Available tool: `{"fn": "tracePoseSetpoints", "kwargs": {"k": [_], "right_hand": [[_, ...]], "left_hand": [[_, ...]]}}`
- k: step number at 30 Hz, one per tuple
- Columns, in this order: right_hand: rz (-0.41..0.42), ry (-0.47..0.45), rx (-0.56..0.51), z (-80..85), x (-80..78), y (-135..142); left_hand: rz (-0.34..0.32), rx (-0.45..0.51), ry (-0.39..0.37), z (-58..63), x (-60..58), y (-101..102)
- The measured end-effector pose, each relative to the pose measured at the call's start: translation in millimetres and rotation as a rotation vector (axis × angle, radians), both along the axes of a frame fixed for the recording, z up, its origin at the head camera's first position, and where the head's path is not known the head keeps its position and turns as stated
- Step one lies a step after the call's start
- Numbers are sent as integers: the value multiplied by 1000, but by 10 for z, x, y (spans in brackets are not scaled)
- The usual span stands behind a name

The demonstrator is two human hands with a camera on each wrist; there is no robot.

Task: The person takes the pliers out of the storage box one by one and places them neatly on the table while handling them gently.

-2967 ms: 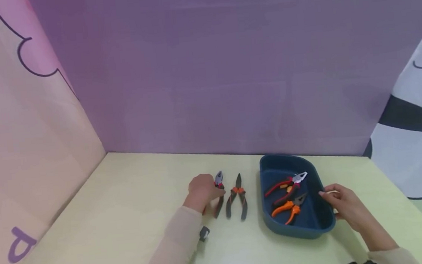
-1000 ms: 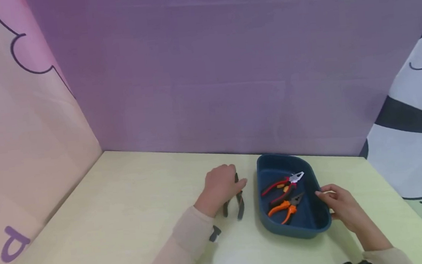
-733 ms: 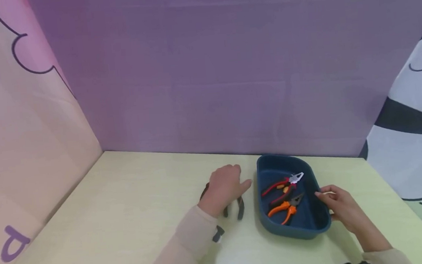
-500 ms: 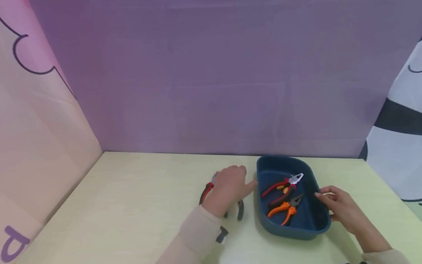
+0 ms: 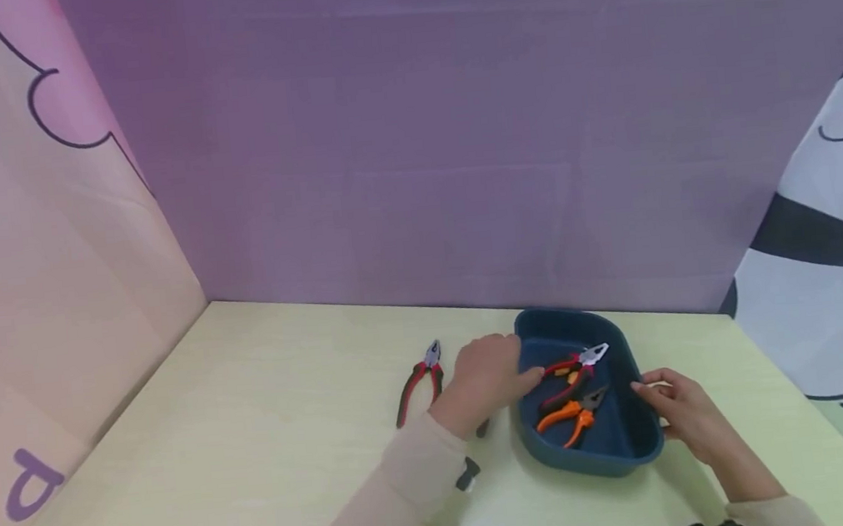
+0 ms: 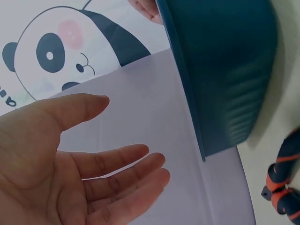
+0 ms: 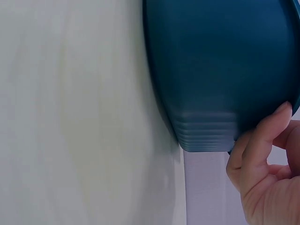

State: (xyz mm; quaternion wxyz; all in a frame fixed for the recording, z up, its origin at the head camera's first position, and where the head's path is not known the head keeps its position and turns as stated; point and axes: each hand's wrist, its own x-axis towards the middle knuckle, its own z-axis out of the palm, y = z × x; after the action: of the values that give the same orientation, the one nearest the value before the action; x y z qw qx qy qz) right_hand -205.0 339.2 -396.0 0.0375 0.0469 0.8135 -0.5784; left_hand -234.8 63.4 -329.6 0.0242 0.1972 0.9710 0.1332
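My left hand hovers by the left rim of a dark blue plastic bin, fingers relaxed and apart with nothing in them. The left wrist view shows its bare palm beside the bin wall. My right hand pinches the bin's right rim between thumb and fingers. In the bin lie red-handled combination pliers and orange-handled pliers. Red-and-black pliers rest on the table, left of my left hand. Black-and-orange pliers lie between them and the bin, mostly hidden under that hand in the head view.
The pale wooden table meets a purple backdrop just behind the bin. A panda-print panel stands at the right and a pinkish panel at the left.
My left hand has moved right from the red-and-black pliers, across the black-and-orange ones, to the bin's left rim. Both pliers stay on the table. My right hand keeps hold of the bin.
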Motion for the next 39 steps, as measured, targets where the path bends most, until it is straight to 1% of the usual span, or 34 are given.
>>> {"fn": "tracePoseSetpoints", "kwargs": {"k": [4,7,11,14,19,26,31,39], "right_hand": [[4,-1,-4,5,-1,-1],[0,-3,1,1,0,-2],[-3,-12,-13,-5,-5,-3],[-6,-14,-20,-7,-5,-6],[-9,-6,2,-2,-2,-5],[-4,-15,-4,2,-4,-7],[0,-23,14,-9,-8,-8],[3,-17,54,-8,-16,-3]], "left_hand": [[-2,-21,-28,32,16,83],[-13,-36,-22,39,27,134],[-27,-57,5,8,34,196],[-45,-49,22,-21,27,233],[-83,-25,31,-17,13,283],[-86,-26,21,-5,12,375],[-106,-20,39,-9,39,414],[-102,-23,30,-34,42,451]]}}
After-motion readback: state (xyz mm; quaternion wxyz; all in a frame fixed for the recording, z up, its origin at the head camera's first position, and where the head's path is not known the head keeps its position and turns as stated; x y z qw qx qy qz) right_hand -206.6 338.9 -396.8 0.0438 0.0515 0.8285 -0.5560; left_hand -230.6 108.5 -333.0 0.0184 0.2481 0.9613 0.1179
